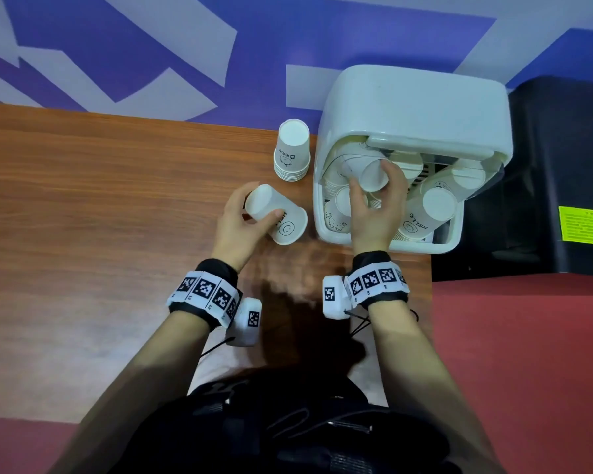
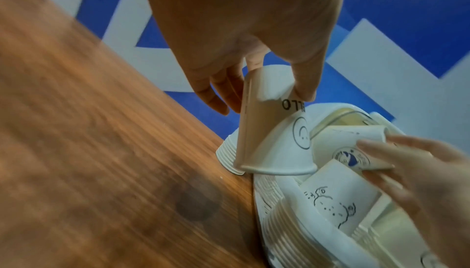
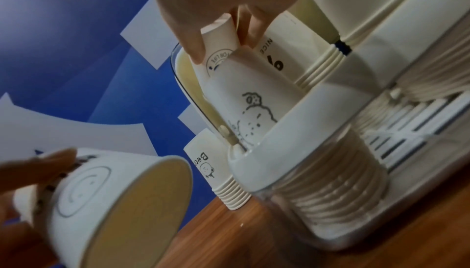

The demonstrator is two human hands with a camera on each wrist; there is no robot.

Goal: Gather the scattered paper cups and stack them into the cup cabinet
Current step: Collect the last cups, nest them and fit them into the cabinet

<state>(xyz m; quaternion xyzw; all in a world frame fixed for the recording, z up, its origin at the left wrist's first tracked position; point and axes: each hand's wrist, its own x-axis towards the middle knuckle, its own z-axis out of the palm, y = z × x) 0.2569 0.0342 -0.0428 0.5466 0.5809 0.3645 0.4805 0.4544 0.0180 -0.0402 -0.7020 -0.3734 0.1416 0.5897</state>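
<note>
My left hand (image 1: 250, 217) grips an upturned white paper cup with a smiley and "HELLO" (image 1: 278, 215) (image 2: 277, 141) (image 3: 101, 198), tilted just above the table left of the cabinet. My right hand (image 1: 374, 196) (image 3: 216, 31) reaches into the open white cup cabinet (image 1: 415, 107) and pinches the base of an upside-down cup with a round blue stamp (image 1: 374, 176) (image 3: 221, 39) (image 2: 353, 151). That cup sits over a stack with a bear drawing (image 3: 254, 107). A stack of upturned cups marked "Bear" (image 1: 291, 150) (image 3: 218, 173) stands on the table left of the cabinet.
The cabinet holds several other stacks of cups, including one marked "HELLO" (image 1: 428, 213) at its right. The wooden table (image 1: 100, 200) ends near the cabinet's right side, where a black box (image 1: 562, 165) with a yellow label stands. A blue and white wall is behind.
</note>
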